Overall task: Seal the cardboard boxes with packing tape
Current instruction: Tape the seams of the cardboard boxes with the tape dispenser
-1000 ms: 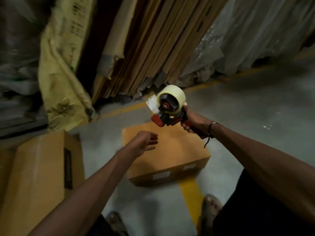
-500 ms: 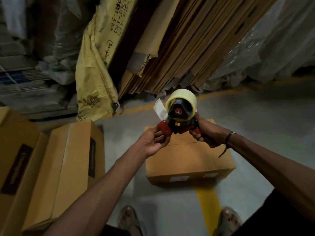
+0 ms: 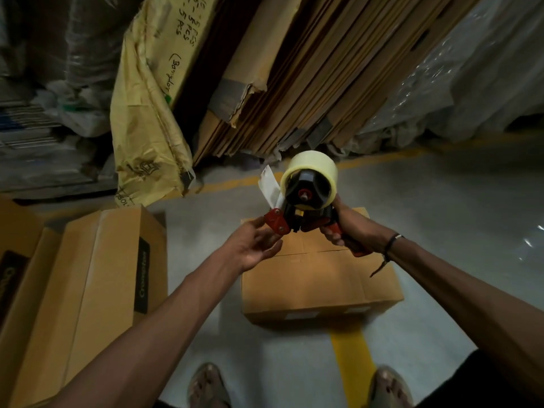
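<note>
While the right hand (image 3: 343,231) is clenched around the red handle of the tape gun (image 3: 297,213), the left hand (image 3: 253,245) reaches up to the gun's red front end, its fingertips (image 3: 272,238) touching it from below; whether they pinch it or only rest against it cannot be told. The gun sits at the centre of the frame, raised above a closed cardboard box (image 3: 318,284) on the grey floor (image 3: 441,216). The roll of pale tape (image 3: 309,178) is mounted on top of the gun, and a loose white strip of tape (image 3: 269,187) sticks up just left of the roll. A second, taller box (image 3: 97,278) stands at the lower left. Flattened cardboard sheets (image 3: 309,78) lean across the top of the frame, with a yellow sack (image 3: 144,119) hanging to their left. A yellow floor stripe (image 3: 350,366) runs from under the central box toward the bottom edge, between two sandalled feet (image 3: 207,384).
</note>
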Demonstrator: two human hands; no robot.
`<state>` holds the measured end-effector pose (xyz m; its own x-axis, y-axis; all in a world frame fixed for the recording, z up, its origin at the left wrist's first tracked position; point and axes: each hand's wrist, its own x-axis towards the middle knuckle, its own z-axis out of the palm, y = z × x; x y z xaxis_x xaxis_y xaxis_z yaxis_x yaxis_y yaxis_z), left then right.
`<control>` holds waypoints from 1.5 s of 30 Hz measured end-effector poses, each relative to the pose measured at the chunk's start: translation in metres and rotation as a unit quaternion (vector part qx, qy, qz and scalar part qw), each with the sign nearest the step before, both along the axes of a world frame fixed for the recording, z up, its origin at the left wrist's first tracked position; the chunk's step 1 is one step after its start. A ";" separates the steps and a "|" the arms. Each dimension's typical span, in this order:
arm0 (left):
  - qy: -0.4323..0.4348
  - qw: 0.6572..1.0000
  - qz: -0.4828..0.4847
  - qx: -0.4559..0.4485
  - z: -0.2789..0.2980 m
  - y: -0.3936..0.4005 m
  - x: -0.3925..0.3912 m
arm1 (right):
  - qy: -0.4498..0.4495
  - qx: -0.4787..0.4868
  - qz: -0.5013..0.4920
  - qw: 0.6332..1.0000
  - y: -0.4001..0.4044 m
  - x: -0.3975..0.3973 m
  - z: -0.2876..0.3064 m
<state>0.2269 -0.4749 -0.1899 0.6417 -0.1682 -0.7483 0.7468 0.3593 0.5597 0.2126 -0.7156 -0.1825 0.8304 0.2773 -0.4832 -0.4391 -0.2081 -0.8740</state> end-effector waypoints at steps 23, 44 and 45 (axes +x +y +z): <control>-0.166 0.950 -0.013 0.263 -0.155 0.028 0.047 | -0.098 -0.155 0.114 0.976 0.026 0.078 -0.141; 0.000 0.996 0.041 -0.076 -0.213 0.018 0.053 | 0.001 -0.056 0.041 0.998 0.025 0.089 -0.230; -0.005 0.997 0.050 -0.051 -0.215 0.018 0.055 | 0.001 -0.066 0.042 0.997 0.026 0.089 -0.228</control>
